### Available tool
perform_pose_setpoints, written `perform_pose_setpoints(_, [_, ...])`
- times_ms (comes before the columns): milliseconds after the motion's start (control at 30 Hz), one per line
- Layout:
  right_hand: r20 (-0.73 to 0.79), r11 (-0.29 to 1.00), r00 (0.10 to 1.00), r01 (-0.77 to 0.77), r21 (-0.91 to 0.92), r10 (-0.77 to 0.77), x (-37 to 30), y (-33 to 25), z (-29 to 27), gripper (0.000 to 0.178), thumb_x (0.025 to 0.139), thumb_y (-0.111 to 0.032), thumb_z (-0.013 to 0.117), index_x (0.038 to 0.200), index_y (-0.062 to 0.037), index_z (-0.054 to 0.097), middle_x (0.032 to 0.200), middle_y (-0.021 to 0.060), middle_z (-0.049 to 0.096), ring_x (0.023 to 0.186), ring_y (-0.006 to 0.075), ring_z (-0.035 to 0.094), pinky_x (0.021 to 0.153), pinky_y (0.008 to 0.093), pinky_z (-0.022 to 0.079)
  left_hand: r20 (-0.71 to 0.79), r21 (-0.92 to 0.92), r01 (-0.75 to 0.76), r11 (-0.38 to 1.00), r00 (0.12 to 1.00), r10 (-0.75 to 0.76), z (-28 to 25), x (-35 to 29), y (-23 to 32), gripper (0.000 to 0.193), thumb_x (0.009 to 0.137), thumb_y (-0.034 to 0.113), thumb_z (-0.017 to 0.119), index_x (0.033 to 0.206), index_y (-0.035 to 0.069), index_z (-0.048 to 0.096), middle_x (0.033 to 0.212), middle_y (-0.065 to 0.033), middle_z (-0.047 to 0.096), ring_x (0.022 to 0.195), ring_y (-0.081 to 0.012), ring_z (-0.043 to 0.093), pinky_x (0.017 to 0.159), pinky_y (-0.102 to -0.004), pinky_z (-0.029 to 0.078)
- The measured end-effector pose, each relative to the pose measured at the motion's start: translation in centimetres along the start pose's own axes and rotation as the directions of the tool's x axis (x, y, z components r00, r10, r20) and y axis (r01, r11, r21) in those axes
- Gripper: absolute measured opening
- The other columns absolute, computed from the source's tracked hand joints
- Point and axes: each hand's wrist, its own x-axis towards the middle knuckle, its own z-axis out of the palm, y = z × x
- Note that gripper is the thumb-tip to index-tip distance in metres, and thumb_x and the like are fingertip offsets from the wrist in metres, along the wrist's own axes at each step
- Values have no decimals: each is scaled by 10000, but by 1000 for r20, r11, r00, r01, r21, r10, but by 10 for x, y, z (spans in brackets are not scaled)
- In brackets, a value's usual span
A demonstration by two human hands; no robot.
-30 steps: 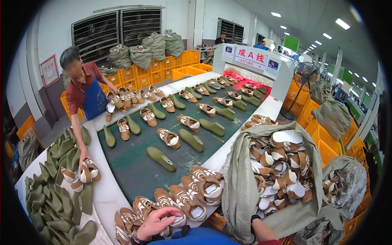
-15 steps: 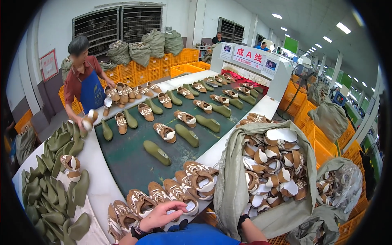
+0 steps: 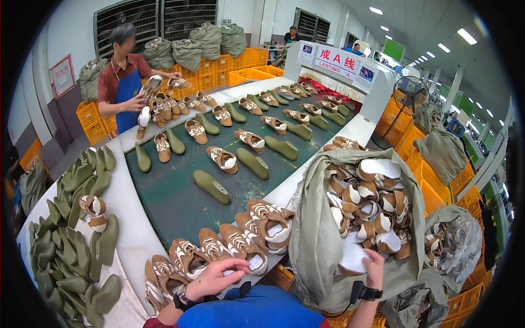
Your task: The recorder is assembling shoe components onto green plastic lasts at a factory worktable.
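Note:
Over the sack's front part, my right hand grips a brown and white shoe upper, its white underside showing. My left hand hovers by the row of brown and white shoe uppers on the table's near edge, fingers loosely bent and nothing visible in them. The grey-green woven sack stands open at my right, filled with a jumble of such uppers. On the dark green belt, uppers stand beside green shoe lasts.
Across the belt, a co-worker in a blue apron handles shoe uppers. Many green lasts are heaped on the white tabletop at left. Orange crates and a black fan stand at right. A white machine housing spans the belt's far end.
My right hand has come up from the sack's front rim and now grips an upper. The belt's shoes and lasts have shifted slightly away. The co-worker has straightened and raised both hands.

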Motion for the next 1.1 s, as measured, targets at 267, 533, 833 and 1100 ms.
perform_pose_setpoints(267, [-97, 878, 924, 383, 286, -371, -55, -146, 29, 316, 795, 15, 544, 1107, 65, 538, 995, 99, 623, 854, 134, 596, 784, 245, 466, -114, 382, -184, 906, 963, 244, 12, 8, 15, 410, 751, 100, 668, 1130, 13, 536, 1060, -124, 580, 992, -265, 559, 869, -339, 437])
perform_pose_setpoints(533, [816, 875, 549, -289, 388, -180, -53, -148, 174, 429, 796, -51, 600, 1202, 36, 490, 1116, 112, 583, 1007, 160, 564, 882, 286, 442, 64, 962, -187, 199, 862, 502, -12, 12, 48, 800, 490, 205, 789, 1214, 93, 468, 1283, -209, 406, 1176, -394, 396, 969, -499, 322])
perform_pose_setpoints(833, [847, 917, 451, -134, 376, -282, -66, -123, 271, 633, 820, -9, 574, 1371, -53, 267, 1200, 87, 460, 1024, 165, 523, 887, 288, 439, -221, -772, -111, 626, 970, -101, -32, 2, -20, 481, 930, 343, 453, 1282, 20, 407, 1229, -107, 513, 1108, -191, 516, 967, -336, 408])
perform_pose_setpoints(1100, [813, 926, 451, 99, 363, -367, -95, -101, 292, 686, 765, -108, 677, 1351, -61, 322, 1240, 101, 433, 1054, 179, 494, 805, 280, 473, -336, -807, -215, 550, 933, -128, -33, -4, -20, 494, 940, 402, 410, 1278, 41, 413, 1240, -84, 502, 1092, -180, 519, 943, -342, 430])
